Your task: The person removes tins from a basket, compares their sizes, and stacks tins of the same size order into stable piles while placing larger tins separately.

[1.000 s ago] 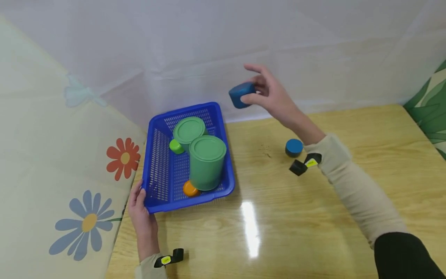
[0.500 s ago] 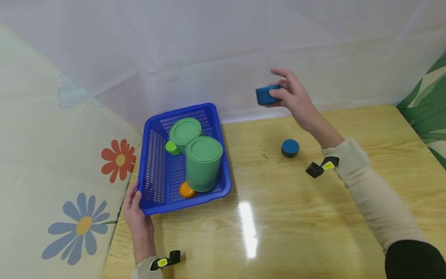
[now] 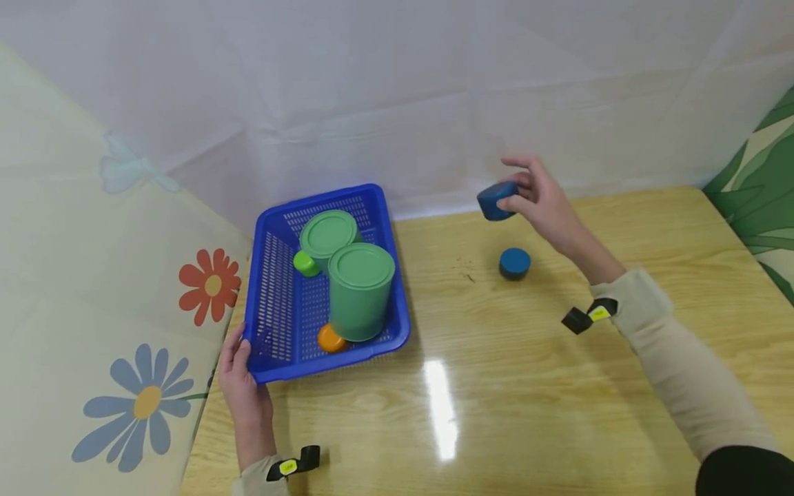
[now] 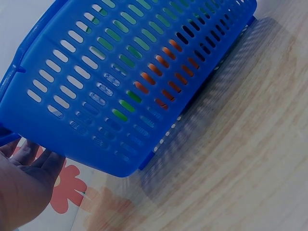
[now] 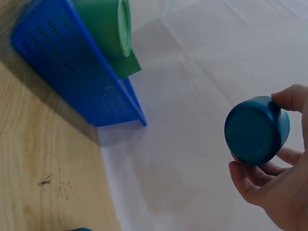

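Observation:
Pinched between thumb and fingers of the right hand [image 3: 546, 210] is a dark blue round container [image 3: 495, 201], held in the air above the back of the table. In the right wrist view the container [image 5: 255, 130] is tilted, its round face towards the camera. A second blue round container [image 3: 515, 263] stands on the table below that hand. The left hand [image 3: 243, 382] grips the near left corner of a blue perforated basket [image 3: 263, 296]. Two green lidded canisters [image 3: 360, 296] [image 3: 329, 234], a light green piece [image 3: 306, 263] and an orange piece [image 3: 331, 337] are inside the basket.
The wooden table [image 3: 496, 386] meets a white cloth backdrop [image 3: 372, 89] along its back edge. A flower-printed cloth [image 3: 74, 275] borders the left side, and a leaf print [image 3: 769, 200] the right. Small dark marks lie between basket and standing container.
The right hand has moved rightwards and ended lower, carrying the blue container away from the basket. The left hand keeps its grip on the basket; the whole head view has shifted slightly.

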Motion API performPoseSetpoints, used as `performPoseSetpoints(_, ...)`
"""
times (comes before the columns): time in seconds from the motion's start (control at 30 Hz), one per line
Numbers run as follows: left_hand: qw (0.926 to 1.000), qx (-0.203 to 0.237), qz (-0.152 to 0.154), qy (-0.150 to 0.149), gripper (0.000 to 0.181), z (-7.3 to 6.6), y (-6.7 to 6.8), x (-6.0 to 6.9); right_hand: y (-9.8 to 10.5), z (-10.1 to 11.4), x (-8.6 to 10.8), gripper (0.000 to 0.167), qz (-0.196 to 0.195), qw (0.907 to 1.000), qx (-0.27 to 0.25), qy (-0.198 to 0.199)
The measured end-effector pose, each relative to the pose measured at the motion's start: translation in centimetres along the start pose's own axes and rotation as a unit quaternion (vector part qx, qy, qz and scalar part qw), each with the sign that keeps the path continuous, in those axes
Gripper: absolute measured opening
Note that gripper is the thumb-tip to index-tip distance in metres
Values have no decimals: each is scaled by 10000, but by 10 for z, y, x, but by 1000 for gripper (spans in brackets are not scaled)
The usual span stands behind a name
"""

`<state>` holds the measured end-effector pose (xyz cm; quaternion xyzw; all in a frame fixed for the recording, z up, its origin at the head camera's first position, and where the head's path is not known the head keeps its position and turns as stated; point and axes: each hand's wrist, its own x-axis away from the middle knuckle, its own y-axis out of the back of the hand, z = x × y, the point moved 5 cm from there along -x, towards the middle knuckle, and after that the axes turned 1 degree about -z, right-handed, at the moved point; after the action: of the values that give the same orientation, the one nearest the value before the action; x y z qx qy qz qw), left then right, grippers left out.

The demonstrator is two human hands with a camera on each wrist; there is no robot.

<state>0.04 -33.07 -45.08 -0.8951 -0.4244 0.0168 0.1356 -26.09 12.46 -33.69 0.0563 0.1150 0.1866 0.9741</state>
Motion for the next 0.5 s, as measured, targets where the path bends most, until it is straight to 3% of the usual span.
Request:
performPoseSetpoints(0.17, 10000, -4, -8, -18, 39, 0, 0, 0, 1, -17, 6, 69, -18, 9993, 327, -169)
performPoseSetpoints(0.5, 10000, -9, 33, -40, 39, 0, -1, 1, 7, -51, 18, 78, -19, 9983, 562, -135)
